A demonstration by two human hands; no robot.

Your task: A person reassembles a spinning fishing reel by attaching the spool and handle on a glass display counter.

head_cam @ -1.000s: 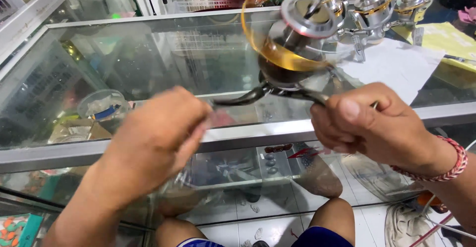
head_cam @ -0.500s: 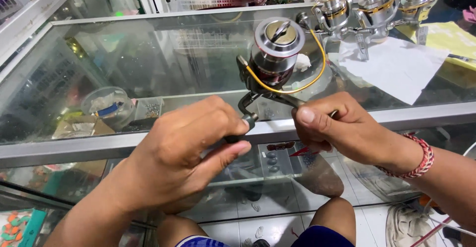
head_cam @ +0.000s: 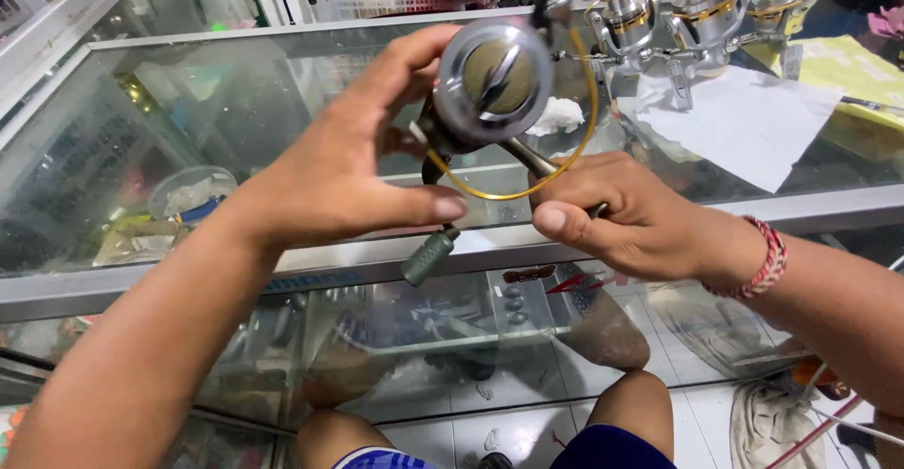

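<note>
Above the glass tabletop (head_cam: 282,83) I hold the spinning reel (head_cam: 494,83), right hand (head_cam: 631,219) in firm grip on its foot, left hand (head_cam: 344,182) pinching the crank handle (head_cam: 431,254); better turn slowly.

A glass-topped counter (head_cam: 282,83) with a metal frame spans the view. On its far right stand three silver fishing reels (head_cam: 702,8) in a row, just beside a white sheet of paper (head_cam: 744,121) and a yellow paper (head_cam: 847,64). A crumpled white tissue (head_cam: 562,114) lies near the middle.
</note>
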